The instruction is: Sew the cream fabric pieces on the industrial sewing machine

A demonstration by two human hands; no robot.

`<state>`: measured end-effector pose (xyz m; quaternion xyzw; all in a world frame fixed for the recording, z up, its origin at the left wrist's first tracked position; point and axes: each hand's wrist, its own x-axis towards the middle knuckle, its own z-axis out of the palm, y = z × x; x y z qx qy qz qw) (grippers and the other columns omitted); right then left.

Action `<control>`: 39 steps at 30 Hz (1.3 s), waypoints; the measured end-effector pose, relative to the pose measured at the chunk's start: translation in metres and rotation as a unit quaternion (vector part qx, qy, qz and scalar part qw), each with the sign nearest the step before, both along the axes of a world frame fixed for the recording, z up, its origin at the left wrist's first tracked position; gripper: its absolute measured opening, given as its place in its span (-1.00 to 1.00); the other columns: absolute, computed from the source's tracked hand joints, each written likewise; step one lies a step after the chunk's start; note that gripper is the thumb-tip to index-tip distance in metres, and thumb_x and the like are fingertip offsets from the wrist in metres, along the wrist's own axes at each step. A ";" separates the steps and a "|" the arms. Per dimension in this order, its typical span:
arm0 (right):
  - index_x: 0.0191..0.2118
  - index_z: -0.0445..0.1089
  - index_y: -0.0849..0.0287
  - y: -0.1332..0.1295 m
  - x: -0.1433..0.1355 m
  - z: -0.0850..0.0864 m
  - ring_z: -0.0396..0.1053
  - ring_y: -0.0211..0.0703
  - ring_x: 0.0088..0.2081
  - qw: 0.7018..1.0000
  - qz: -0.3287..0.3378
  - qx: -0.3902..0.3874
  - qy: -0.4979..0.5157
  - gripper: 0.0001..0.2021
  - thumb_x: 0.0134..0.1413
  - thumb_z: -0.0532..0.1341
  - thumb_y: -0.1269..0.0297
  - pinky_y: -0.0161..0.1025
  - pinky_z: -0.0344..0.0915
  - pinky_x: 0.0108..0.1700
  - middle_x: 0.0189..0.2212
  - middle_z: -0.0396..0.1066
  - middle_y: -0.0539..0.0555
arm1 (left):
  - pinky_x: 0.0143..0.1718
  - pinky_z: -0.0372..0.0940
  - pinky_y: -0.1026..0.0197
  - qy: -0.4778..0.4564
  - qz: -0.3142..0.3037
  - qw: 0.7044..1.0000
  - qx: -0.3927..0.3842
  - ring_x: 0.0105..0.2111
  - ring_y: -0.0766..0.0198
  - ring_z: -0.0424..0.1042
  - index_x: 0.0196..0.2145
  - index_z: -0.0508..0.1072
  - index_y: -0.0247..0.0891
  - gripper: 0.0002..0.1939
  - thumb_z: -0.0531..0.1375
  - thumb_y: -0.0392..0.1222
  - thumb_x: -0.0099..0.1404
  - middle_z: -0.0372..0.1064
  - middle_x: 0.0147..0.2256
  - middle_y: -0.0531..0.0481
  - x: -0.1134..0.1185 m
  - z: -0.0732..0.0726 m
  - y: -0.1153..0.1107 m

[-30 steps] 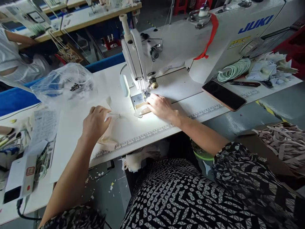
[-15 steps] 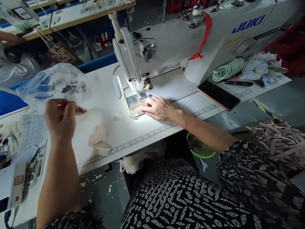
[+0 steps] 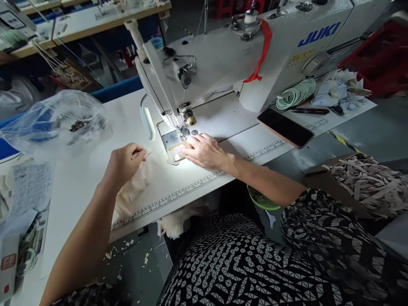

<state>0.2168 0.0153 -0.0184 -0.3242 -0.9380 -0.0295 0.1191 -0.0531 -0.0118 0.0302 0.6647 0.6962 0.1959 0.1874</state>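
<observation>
My right hand (image 3: 205, 151) lies on the bed of the white sewing machine (image 3: 216, 55), its fingers together and pressing down a small tan piece of material (image 3: 180, 155) just in front of the presser foot (image 3: 181, 132). The rest of that piece is hidden under the fingers. To the left, my left hand (image 3: 126, 163) is closed in a pinch above the table; what it pinches, if anything, is too small to make out. Beneath and beside it lies thin, pale beige fabric (image 3: 135, 185), blurred, partly covered by the wrist.
Behind the left hand sits a clear plastic bag (image 3: 57, 119) with small dark parts inside. On the right are a phone (image 3: 285, 127), a coil of pale green cord (image 3: 296, 93) and scraps (image 3: 339, 91). A written sheet (image 3: 30, 187) lies far left. A ruler strip (image 3: 178, 197) follows the table edge.
My left hand has moved right and slightly down, from near the plastic bag to over the beige fabric. The right hand stays on the tan piece. The whole view has shifted slightly.
</observation>
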 end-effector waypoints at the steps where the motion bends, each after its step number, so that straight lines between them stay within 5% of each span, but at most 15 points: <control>1: -0.07 0.46 0.22 -0.001 -0.001 0.000 0.23 0.00 -0.16 1.000 -0.003 0.011 0.000 -0.66 0.51 -0.06 0.26 -0.09 0.09 -0.13 -0.15 0.38 0.21 | -0.40 0.22 0.19 -0.024 -0.025 0.999 -0.004 -0.51 0.21 0.36 -0.44 0.46 -0.16 -0.81 0.17 -0.02 0.17 0.50 -0.50 0.02 0.010 0.002 -0.001; 4: -0.12 0.47 0.23 -0.004 -0.003 -0.001 0.23 0.02 -0.16 1.000 -0.011 0.022 0.008 -0.61 0.51 -0.10 0.28 -0.07 0.09 -0.13 -0.18 0.40 0.21 | -0.43 0.23 0.20 -0.122 -0.095 0.987 -0.033 -0.53 0.25 0.36 -0.43 0.43 -0.19 -0.77 0.18 0.02 0.20 0.49 -0.50 -0.01 0.048 -0.001 0.000; 8: -0.12 0.49 0.23 -0.004 -0.002 -0.002 0.23 0.04 -0.15 1.000 -0.008 0.023 0.006 -0.60 0.50 -0.09 0.28 -0.06 0.09 -0.14 -0.17 0.41 0.23 | -0.40 0.24 0.19 -0.144 -0.076 0.987 -0.005 -0.48 0.27 0.35 -0.50 0.35 -0.19 -0.81 0.20 -0.06 0.16 0.42 -0.51 0.02 0.074 -0.021 0.016; 15: 0.01 0.48 0.23 -0.003 -0.002 -0.002 0.25 0.03 -0.13 1.000 -0.011 0.026 0.010 -0.58 0.52 -0.13 0.29 -0.06 0.11 -0.11 -0.17 0.42 0.21 | -0.38 0.22 0.16 -0.086 -0.064 0.994 -0.016 -0.45 0.24 0.34 -0.50 0.37 -0.18 -0.87 0.19 -0.12 0.15 0.38 -0.50 0.03 0.067 -0.038 0.030; 25: -0.16 0.47 0.22 0.000 0.011 0.000 0.26 0.01 -0.16 0.998 -0.043 -0.017 0.032 -0.68 0.45 -0.03 0.33 -0.09 0.10 -0.13 -0.17 0.40 0.20 | -0.38 0.15 0.17 -0.058 -0.038 0.997 -0.018 -0.45 0.25 0.29 -0.52 0.33 -0.19 -0.89 0.17 -0.18 0.12 0.34 -0.50 0.07 0.076 -0.034 0.028; 32: 0.10 0.44 0.14 0.003 0.009 -0.001 0.25 -0.01 -0.16 0.999 -0.031 -0.025 0.033 -0.67 0.45 -0.02 0.32 -0.10 0.09 -0.14 -0.13 0.37 0.17 | -0.38 0.19 0.16 -0.083 -0.050 0.995 -0.017 -0.45 0.25 0.31 -0.51 0.35 -0.18 -0.89 0.18 -0.15 0.12 0.36 -0.50 0.06 0.072 -0.037 0.028; 39: -0.02 0.47 0.18 0.004 0.005 0.004 0.25 0.04 -0.16 1.000 -0.005 -0.003 -0.028 -0.68 0.42 -0.03 0.39 -0.04 0.08 -0.13 -0.13 0.39 0.21 | -0.35 0.28 0.12 -0.039 -0.067 0.997 -0.023 -0.40 0.16 0.40 -0.48 0.35 -0.18 -0.88 0.19 -0.17 0.19 0.43 -0.43 -0.03 0.069 -0.036 0.029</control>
